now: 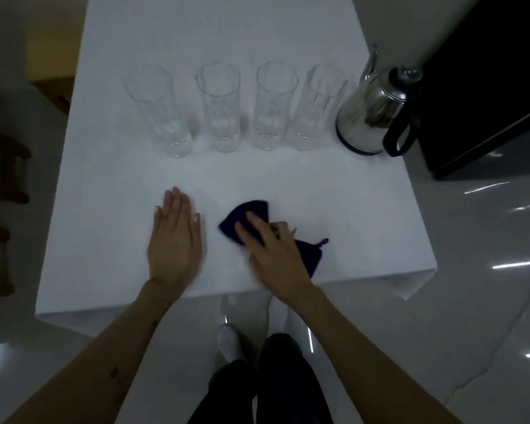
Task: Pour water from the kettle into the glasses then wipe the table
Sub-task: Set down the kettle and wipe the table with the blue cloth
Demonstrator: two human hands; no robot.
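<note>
Right hand point(273, 246) presses flat on dark cloth point(248, 215), left hand point(175, 237) spread on table point(104, 209); wide swipe could topple glasses point(218, 108).

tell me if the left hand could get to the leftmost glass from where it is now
Probably yes. The left hand lies flat on the table, and only bare tabletop shows between it and the leftmost glass.

Plain white bench point(110, 234), dark navy cloth point(251, 215), four clear colourless glasses point(219, 108), shiny silver kettle point(367, 117) with black handle, glossy grey floor point(471, 301)
</note>
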